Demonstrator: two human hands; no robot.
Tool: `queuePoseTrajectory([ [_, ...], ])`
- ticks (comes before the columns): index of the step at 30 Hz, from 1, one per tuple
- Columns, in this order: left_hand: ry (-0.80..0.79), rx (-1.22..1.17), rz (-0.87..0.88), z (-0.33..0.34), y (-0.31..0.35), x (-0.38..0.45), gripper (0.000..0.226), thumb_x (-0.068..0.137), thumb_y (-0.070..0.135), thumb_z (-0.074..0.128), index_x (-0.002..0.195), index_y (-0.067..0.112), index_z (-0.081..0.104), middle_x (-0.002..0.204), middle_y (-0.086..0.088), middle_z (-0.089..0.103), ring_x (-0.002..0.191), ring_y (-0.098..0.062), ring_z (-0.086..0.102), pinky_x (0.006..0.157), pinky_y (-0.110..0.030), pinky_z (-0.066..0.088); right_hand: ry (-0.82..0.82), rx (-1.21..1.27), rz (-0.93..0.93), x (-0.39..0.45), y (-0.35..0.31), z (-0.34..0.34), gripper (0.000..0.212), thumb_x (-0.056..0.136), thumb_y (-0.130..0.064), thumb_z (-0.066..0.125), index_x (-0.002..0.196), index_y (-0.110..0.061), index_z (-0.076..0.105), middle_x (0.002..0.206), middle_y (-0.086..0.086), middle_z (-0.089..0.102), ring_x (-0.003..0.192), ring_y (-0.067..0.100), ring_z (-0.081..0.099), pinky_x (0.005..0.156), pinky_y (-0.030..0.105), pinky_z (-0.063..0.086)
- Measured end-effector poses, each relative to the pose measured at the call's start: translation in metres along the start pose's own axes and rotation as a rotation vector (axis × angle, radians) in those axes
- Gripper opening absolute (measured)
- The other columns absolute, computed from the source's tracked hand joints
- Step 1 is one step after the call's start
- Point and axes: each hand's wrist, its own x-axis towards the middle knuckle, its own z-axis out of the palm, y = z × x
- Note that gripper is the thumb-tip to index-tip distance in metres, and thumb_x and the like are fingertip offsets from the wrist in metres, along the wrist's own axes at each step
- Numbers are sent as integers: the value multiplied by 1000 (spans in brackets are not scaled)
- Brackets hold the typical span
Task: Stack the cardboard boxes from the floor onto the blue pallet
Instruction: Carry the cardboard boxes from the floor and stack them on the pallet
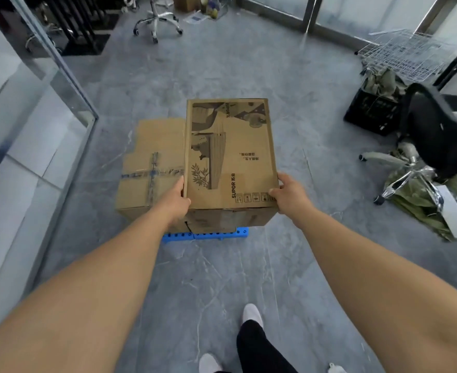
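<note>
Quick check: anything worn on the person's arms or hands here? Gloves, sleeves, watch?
Nothing worn. The left hand and right hand are bare, no gloves. Both forearms are uncovered all the way to the frame edge, so no sleeves show. No watch, band or ring is visible on either wrist or hand.

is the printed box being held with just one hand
No, the left hand grips the printed box on its left edge and the right hand grips its right corner.

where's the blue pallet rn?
Head view, centre: the blue pallet sits on the floor under the cardboard boxes, only its near edge showing, just below and between both hands.
</note>
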Motion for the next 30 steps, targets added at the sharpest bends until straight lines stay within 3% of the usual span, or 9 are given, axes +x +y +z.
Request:
queuePoseTrajectory([
  [1, 12, 6, -4, 1, 1, 15, 71, 94, 4, 43, 149, 30, 6, 152, -8, 27, 82, -7, 51, 69, -23, 44, -7, -2, 0, 14, -2, 2, 46, 93, -14, 46, 135, -32, 41, 96, -2, 58, 85, 18, 56, 71, 35, 49],
  [2, 17, 17, -9, 2, 3, 29, 71, 95, 4, 43, 149, 30, 5, 152, -8, 27, 91, -10, 53, 76, -25, 45, -14, -5, -2, 29, -4, 3, 47, 93, -13, 46, 136, -31, 41, 95, -2, 58, 84, 17, 56, 70, 34, 49],
  [4, 20, 38, -41, 2, 5, 60, 71, 95, 6, 44, 149, 30, 5, 154, -7, 23, 126, -24, 43, 100, -35, 37, -29, -9, -4, 59, -9, 7, 48, 93, -12, 45, 138, -29, 40, 96, -3, 57, 81, 16, 55, 64, 31, 45],
  [5, 17, 53, -57, 3, 5, 75, 71, 95, 6, 44, 149, 30, 4, 154, -8, 22, 133, -26, 36, 105, -37, 33, -37, -14, -3, 73, -11, 10, 48, 93, -11, 44, 138, -28, 40, 98, -2, 56, 80, 16, 54, 62, 30, 44],
  [12, 67, 157, -87, 12, -14, 160, 71, 93, 12, 48, 147, 36, 8, 154, -4, 25, 135, -28, 32, 108, -48, 32, -55, -6, 15, 155, -1, 49, 49, 92, -9, 43, 137, -29, 40, 99, -4, 56, 81, 12, 55, 59, 24, 45],
  [24, 18, 210, -172, 55, -78, 260, 69, 94, 14, 49, 148, 33, 10, 155, -3, 20, 137, -27, 29, 110, -45, 30, -85, -32, 92, 256, 64, 135, 44, 92, -10, 45, 130, -32, 46, 92, -10, 57, 84, 9, 57, 61, 23, 47],
  [30, -22, 276, -187, 66, -104, 295, 71, 94, 14, 49, 148, 32, 7, 158, -2, 5, 143, -28, 14, 116, -44, 17, -104, -27, 104, 285, 88, 163, 43, 92, -9, 46, 129, -30, 47, 93, -11, 56, 89, 11, 58, 68, 26, 51],
])
